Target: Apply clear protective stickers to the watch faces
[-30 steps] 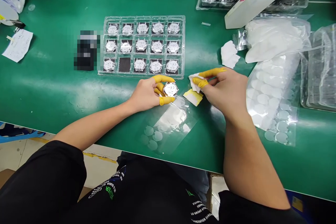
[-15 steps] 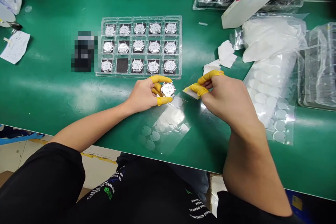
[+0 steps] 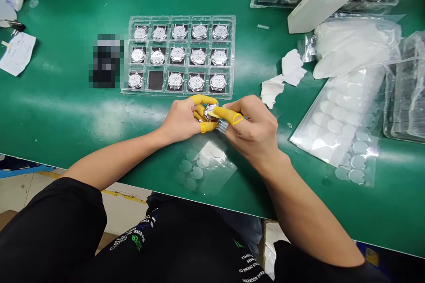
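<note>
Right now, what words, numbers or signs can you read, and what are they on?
"CE": on watches in the tray; the rest there is too small.
Held watch: too small.
Shirt: green and white letters, too warped to read surely.
Paper: too small.
Bottle: nothing readable.
Dark thing: pixelated, unreadable.

Workshop: a green bench (image 3: 66, 70) carries a compartmented tray (image 3: 179, 94) of watch cases (image 3: 179, 31), stacked trays (image 3: 280, 4) and a plastic bottle (image 3: 323, 2).

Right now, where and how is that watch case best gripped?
The watch case is probably best held by its rim, from the left, as the left hand does: it's round, flat side up, so an edge grip leaves that side open to the right hand.
</note>
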Tool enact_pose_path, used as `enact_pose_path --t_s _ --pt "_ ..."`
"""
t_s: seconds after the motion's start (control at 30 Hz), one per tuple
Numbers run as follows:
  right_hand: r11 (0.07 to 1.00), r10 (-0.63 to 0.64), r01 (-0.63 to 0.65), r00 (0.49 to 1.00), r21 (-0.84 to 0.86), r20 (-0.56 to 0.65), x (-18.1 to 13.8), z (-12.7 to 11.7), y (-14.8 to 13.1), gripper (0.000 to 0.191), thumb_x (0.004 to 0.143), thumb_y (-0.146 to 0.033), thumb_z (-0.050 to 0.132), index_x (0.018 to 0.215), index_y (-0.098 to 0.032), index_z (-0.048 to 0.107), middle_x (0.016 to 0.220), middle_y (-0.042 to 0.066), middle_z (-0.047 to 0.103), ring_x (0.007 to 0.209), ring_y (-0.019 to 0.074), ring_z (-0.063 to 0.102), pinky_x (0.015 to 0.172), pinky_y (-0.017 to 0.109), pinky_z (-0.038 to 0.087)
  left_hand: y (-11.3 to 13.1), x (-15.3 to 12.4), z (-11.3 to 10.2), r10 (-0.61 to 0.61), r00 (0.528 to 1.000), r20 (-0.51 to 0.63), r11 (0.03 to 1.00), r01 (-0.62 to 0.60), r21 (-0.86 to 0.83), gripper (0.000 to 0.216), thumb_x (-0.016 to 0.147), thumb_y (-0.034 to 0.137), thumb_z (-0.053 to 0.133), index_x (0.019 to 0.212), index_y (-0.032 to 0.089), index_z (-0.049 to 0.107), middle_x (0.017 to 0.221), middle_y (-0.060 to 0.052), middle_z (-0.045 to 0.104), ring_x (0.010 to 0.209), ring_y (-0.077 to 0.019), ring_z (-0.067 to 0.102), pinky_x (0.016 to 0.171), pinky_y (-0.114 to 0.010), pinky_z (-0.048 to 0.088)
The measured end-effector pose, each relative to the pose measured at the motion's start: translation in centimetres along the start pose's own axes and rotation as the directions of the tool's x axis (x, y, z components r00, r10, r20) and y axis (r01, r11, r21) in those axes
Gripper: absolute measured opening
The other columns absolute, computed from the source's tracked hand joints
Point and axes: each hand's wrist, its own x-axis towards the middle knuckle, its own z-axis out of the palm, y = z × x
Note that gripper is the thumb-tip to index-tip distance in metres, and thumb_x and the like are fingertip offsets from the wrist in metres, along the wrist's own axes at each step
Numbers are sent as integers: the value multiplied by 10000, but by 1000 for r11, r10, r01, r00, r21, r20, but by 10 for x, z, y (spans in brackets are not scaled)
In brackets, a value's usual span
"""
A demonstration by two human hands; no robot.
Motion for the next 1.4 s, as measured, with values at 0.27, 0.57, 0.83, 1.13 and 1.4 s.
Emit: enact_pose_path --t_s 0.27,0.57,0.83,1.13,1.4 --pt "991 -132 133 990 -8 46 -7 -14 -6 300 890 -192 548 614 -221 433 763 54 514 672 163 430 592 346 334 -3 -2 0 27 999 37 1000 -27 -2 579 646 163 838 1218 184 754 765 18 736 684 -103 669 648 -228 535" --pt "992 -125 120 955 -34 -270 -6 -3 14 223 900 -150 524 881 -281 703 794 42 584 780 217 636 667 399 502 2 0 -2 10 1000 20 1000 -10 12 575 631 220 892 1190 177 767 738 19 727 654 -94 622 640 -233 527" --pt "852 -521 505 790 -138 -324 -3 13 21 410 821 78 509 1002 -258 660 755 -2 537 706 151 567 556 286 399 -6 1 0 -13 999 -51 999 11 -33 569 624 181 866 1180 159 745 689 47 683 592 -67 584 584 -204 466" --pt "918 -389 394 873 -42 -294 -2 7 14 313 753 47 541 861 -228 643 750 -7 496 617 113 472 504 273 330 -3 -1 -1 43 999 -14 999 -43 -13 591 643 210 878 1219 174 751 757 15 741 645 -97 647 628 -228 515" --pt "910 -408 403 838 -93 -363 -3 18 7 326 797 33 502 879 -245 652 770 5 521 713 145 558 570 291 433 -6 -1 0 43 999 -28 999 -43 -8 557 656 190 860 1203 187 758 733 35 715 639 -85 621 635 -224 512"
